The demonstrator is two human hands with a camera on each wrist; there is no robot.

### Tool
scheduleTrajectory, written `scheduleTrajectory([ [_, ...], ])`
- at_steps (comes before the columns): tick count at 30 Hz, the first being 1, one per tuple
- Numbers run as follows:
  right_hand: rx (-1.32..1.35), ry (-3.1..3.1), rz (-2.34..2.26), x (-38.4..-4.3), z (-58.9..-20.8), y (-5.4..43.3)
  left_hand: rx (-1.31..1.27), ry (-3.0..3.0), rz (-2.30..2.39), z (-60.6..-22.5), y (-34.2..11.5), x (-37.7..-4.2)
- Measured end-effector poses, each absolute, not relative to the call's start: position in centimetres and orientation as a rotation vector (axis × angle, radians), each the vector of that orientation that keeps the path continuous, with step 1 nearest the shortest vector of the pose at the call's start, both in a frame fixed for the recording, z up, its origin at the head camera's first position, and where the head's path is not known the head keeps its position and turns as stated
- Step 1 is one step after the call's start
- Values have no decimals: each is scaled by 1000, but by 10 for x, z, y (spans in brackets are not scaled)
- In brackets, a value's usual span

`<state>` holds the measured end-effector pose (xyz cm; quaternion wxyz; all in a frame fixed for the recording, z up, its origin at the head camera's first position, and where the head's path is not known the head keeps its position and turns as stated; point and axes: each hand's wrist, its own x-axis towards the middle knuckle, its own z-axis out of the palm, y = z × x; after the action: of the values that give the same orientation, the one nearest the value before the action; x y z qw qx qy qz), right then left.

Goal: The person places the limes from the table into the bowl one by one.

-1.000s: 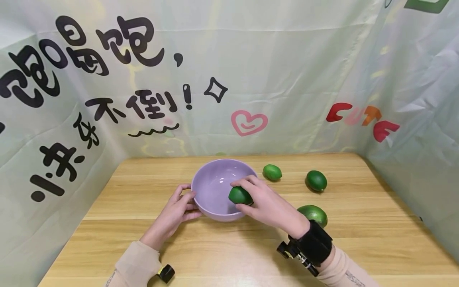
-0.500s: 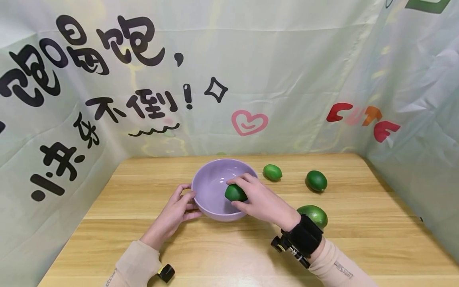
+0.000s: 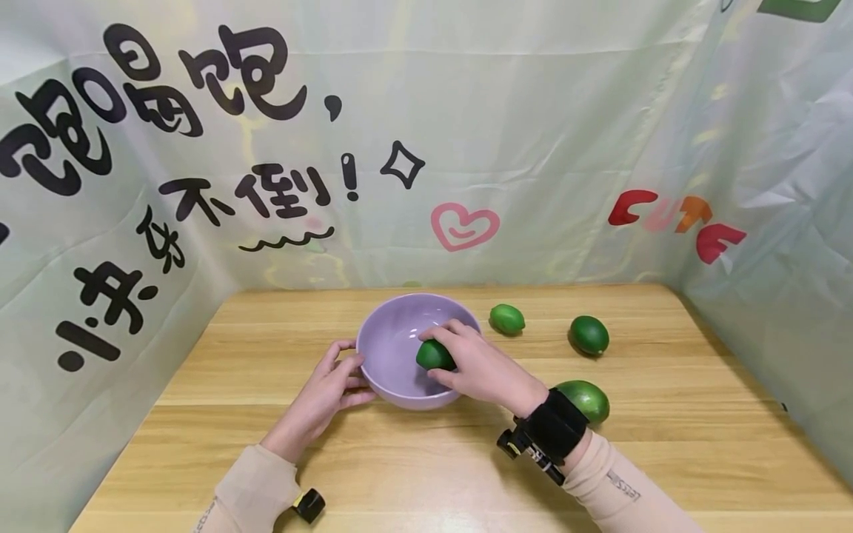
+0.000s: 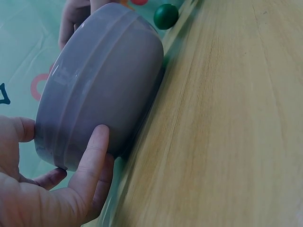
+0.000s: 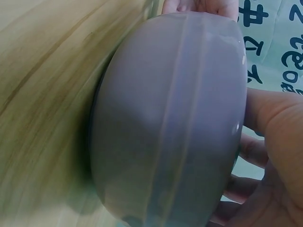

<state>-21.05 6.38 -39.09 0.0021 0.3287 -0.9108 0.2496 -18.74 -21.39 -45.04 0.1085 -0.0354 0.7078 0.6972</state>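
Note:
A light purple bowl (image 3: pixel 393 370) stands on the wooden table. My left hand (image 3: pixel 329 389) holds its left side, thumb at the rim and other fingers along the outer wall. In the left wrist view, one finger of the left hand (image 4: pixel 87 165) lies against the wall of the bowl (image 4: pixel 111 71). Inside the bowl, toward its right side, my right hand (image 3: pixel 476 363) grips a dark green lime (image 3: pixel 435 355) between thumb and fingers. From the right wrist, the bowl (image 5: pixel 161 118) hides that lime and the fingertips of the right hand (image 5: pixel 279 146).
Right of the bowl lie a small bright green lime (image 3: pixel 507 319), another dark green lime (image 3: pixel 589 335) and a larger mottled green fruit (image 3: pixel 586 400), partly behind the right wrist. A printed cloth (image 3: pixel 533 148) walls in the back and sides of the table (image 3: pixel 413 474).
My right hand has moved a little left and deeper into the bowl with the dark green lime. The left hand and the bowl have stayed in place.

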Motion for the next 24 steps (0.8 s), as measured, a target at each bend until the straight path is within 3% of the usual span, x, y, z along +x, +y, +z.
scheduleTrajectory([
  [24, 1092, -2843, 716, -217, -398, 57, -103, 2071, 2061, -450, -214, -187],
])
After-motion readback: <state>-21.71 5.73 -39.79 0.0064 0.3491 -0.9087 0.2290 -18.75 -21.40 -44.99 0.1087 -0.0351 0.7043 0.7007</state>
